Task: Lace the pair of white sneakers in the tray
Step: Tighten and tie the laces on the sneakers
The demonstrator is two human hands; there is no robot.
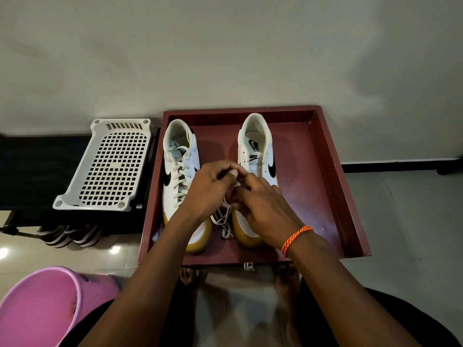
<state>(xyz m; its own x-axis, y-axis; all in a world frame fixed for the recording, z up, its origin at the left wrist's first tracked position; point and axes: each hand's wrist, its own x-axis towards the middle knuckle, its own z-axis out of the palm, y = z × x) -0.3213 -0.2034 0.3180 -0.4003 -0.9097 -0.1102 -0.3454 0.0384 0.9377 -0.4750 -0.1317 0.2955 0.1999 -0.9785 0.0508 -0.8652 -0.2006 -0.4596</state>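
Observation:
Two white sneakers with black swooshes and tan toe soles stand side by side in a dark red tray (333, 176). The left sneaker (176, 156) has a white lace threaded up its eyelets. The right sneaker (258, 146) shows bare upper eyelets. My left hand (211, 189) and my right hand (260, 204) meet over the lower part of the right sneaker, fingers curled and pinching a white lace (223, 220), whose loose ends hang down between the two shoes. The eyelets under my hands are hidden.
A white perforated plastic basket (107, 166) lies on a black shelf left of the tray. A pink bucket (42, 306) stands at the lower left. Striped sandals (72, 236) sit under the shelf. My bare feet are just below the tray's near edge. A wall rises behind.

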